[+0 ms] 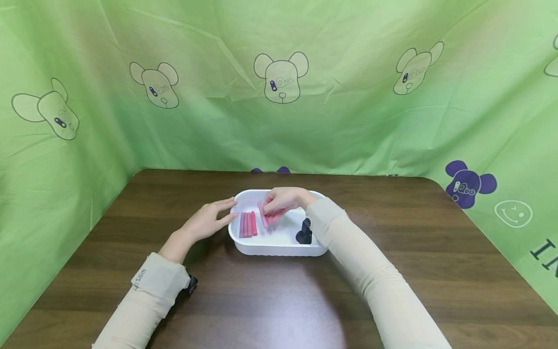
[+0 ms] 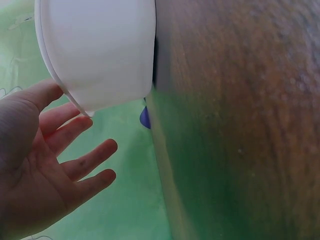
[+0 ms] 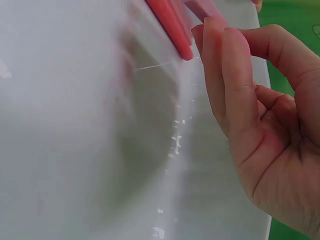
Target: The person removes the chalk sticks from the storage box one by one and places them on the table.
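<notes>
A white oval tub (image 1: 279,250) stands on the table. My right hand (image 1: 281,201) is inside it, pinching a pale pink stick (image 1: 262,213) between thumb and fingertips. The pinched stick (image 3: 202,9) enters the right wrist view at the top, beside a red stick (image 3: 172,27) with a rounded end. Several pink and red sticks (image 1: 246,225) lie side by side toward the tub's left end. My left hand (image 1: 207,220) reaches to the tub's left rim with fingers spread; in the left wrist view its thumb and fingertips are right at the tub's rim (image 2: 65,92).
A small black object (image 1: 304,233) with a wide base stands in the tub's right part, near my right sleeve. The brown wooden table (image 1: 244,300) extends all around the tub. Behind and beside it hangs a green printed cloth (image 1: 209,126).
</notes>
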`<control>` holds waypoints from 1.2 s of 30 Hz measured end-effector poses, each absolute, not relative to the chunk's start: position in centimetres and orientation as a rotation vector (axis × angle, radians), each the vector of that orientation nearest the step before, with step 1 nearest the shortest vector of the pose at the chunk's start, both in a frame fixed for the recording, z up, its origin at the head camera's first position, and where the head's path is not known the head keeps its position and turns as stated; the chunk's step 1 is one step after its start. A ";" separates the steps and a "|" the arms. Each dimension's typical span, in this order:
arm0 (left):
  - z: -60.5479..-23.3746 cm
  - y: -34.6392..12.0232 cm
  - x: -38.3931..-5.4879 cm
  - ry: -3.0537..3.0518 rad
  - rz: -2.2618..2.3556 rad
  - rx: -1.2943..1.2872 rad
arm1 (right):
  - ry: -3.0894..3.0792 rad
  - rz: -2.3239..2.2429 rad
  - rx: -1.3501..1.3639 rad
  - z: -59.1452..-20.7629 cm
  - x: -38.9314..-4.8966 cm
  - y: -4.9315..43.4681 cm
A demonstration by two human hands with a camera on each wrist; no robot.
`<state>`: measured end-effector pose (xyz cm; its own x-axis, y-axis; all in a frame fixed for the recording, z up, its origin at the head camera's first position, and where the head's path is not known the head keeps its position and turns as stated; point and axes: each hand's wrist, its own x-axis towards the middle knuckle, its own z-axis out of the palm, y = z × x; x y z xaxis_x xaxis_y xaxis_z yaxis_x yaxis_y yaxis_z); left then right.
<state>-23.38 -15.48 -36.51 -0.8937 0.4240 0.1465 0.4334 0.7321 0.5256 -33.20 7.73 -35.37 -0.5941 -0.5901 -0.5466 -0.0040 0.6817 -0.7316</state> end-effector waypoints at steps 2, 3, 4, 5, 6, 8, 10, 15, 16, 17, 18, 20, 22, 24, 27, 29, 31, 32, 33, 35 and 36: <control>-36.5 -15.5 -23.4 -2.907 -0.888 -0.723 | 2.071 -0.887 -0.462 -35.0 -33.1 8.0; -36.5 -15.5 -23.4 -2.906 -0.887 -0.725 | 2.070 -0.889 -0.462 -34.8 -33.0 8.1; -36.5 -15.5 -23.4 -2.906 -0.887 -0.726 | 2.068 -0.890 -0.466 -34.6 -33.0 8.2; -36.5 -15.5 -23.4 -2.907 -0.888 -0.727 | 2.062 -0.894 -0.470 -34.4 -32.9 8.3; -36.5 -15.5 -23.4 -2.906 -0.888 -0.728 | 2.058 -0.898 -0.474 -34.3 -32.9 8.4; -36.5 -15.5 -23.4 -2.907 -0.889 -0.730 | 2.048 -0.909 -0.480 -34.0 -32.8 8.7; -36.6 -15.5 -23.4 -2.908 -0.890 -0.731 | 2.041 -0.919 -0.486 -33.8 -32.7 9.1; -36.6 -15.5 -23.4 -2.900 -0.888 -0.735 | 2.045 -0.938 -0.508 -33.2 -32.5 9.9; -36.7 -15.6 -23.4 -2.899 -0.886 -0.735 | 2.050 -0.938 -0.516 -33.0 -32.4 10.0; -36.7 -15.6 -23.4 -2.897 -0.887 -0.735 | 2.056 -0.938 -0.523 -32.9 -32.4 10.2; -36.7 -15.6 -23.4 -2.896 -0.888 -0.735 | 2.060 -0.940 -0.529 -32.7 -32.3 10.3; -36.7 -15.6 -23.4 -2.895 -0.890 -0.737 | 2.064 -0.944 -0.541 -32.4 -32.1 10.5; -36.7 -15.6 -23.3 -2.894 -0.892 -0.736 | 2.063 -0.952 -0.551 -32.2 -32.0 10.8; -36.6 -15.6 -23.3 -2.890 -0.896 -0.737 | 2.059 -0.960 -0.557 -32.0 -31.9 11.0; -36.7 -15.6 -23.3 -2.888 -0.896 -0.738 | 2.054 -0.974 -0.552 -31.9 -31.8 11.3; -36.8 -15.6 -23.3 -2.889 -0.895 -0.739 | 2.056 -0.979 -0.545 -31.8 -31.7 11.5; -36.8 -15.6 -23.4 -2.892 -0.891 -0.738 | 2.059 -0.985 -0.540 -31.8 -31.6 11.8; -36.9 -15.6 -23.4 -2.895 -0.888 -0.737 | 2.061 -0.987 -0.540 -31.8 -31.5 11.9; -36.9 -15.6 -23.4 -2.896 -0.885 -0.736 | 2.063 -0.990 -0.540 -31.8 -31.5 12.1; -36.9 -15.6 -23.4 -2.897 -0.888 -0.735 | 2.069 -0.992 -0.538 -31.8 -31.4 12.5; -36.9 -15.6 -23.4 -2.897 -0.891 -0.736 | 2.070 -0.992 -0.540 -31.7 -31.3 12.6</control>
